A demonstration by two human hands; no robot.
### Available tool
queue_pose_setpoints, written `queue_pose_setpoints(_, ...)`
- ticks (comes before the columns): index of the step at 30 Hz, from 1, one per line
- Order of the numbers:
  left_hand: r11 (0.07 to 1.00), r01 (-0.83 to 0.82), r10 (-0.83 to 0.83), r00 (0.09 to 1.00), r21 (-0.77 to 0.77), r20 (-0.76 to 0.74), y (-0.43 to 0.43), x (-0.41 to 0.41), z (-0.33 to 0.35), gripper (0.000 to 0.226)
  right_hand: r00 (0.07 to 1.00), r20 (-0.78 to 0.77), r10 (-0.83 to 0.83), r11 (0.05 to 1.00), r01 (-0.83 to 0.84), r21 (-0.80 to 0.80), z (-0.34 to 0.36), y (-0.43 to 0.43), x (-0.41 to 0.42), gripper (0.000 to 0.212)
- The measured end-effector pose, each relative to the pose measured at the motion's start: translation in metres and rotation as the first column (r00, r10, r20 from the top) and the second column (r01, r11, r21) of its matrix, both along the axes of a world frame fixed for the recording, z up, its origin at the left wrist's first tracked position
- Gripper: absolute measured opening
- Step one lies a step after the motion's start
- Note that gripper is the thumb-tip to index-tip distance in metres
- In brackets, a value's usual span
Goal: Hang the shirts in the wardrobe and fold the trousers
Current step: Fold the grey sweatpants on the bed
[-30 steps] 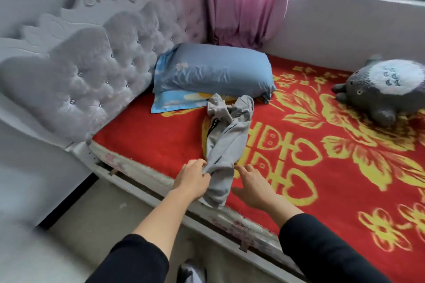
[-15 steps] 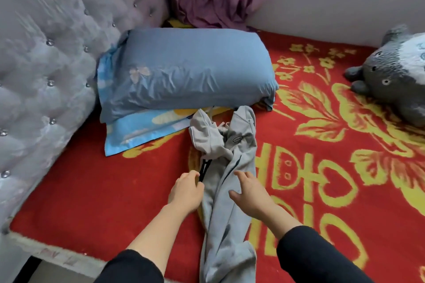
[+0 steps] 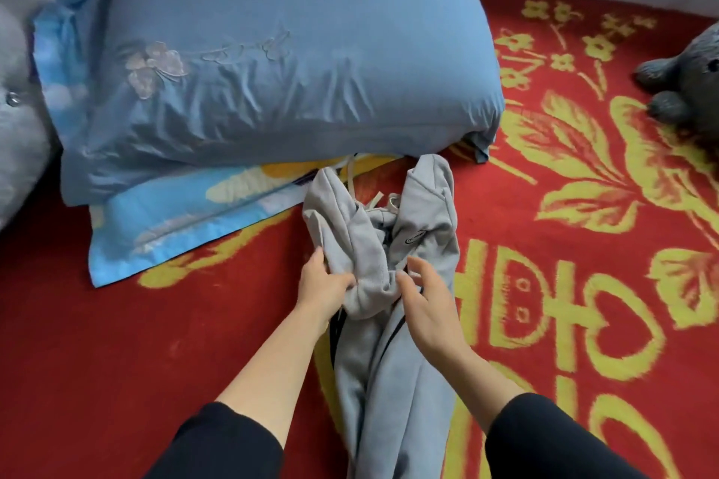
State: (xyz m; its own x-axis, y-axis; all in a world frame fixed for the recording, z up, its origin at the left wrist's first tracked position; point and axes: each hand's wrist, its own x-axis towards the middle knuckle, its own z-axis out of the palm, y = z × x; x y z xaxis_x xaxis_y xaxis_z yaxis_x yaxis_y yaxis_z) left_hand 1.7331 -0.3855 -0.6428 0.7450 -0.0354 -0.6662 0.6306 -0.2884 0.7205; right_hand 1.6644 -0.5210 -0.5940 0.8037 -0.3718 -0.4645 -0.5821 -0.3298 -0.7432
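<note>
Grey sweatpants [image 3: 393, 381] with dark side stripes, a small oval logo and pale drawstrings lie lengthwise on the red-and-yellow blanket [image 3: 116, 342], their crumpled waist just near of the blue pillow [image 3: 291, 51]. The left hand [image 3: 323, 284] grips the bunched waist fabric, while the right hand [image 3: 428, 307] is spread loosely beside it.

Plush toy [image 3: 670, 104] cropped at right, trousers [image 3: 389, 381] cropped at bottom
</note>
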Motion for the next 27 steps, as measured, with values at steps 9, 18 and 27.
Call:
queue_pose_setpoints(9,0.814,0.439,-0.477,0.879,-0.381,-0.005,0.015,-0.072,0.017,0.066,0.997,-0.048,-0.056,0.990,0.061,0.125,-0.011,0.001,0.040,0.054)
queue_pose_setpoints(18,0.992,-0.077,0.062,0.986,-0.097,-0.153,0.028,-0.028,0.030,0.024,0.951,-0.197,0.240,0.936,-0.172,0.307,0.033,-0.035,-0.009,0.020)
queue_pose_setpoints(27,0.947,-0.135,0.011,0.920,-0.291,-0.391,-0.026,-0.060,0.076,0.007,0.866,-0.242,0.438,0.857,-0.319,0.405,0.112,-0.075,-0.094,0.005)
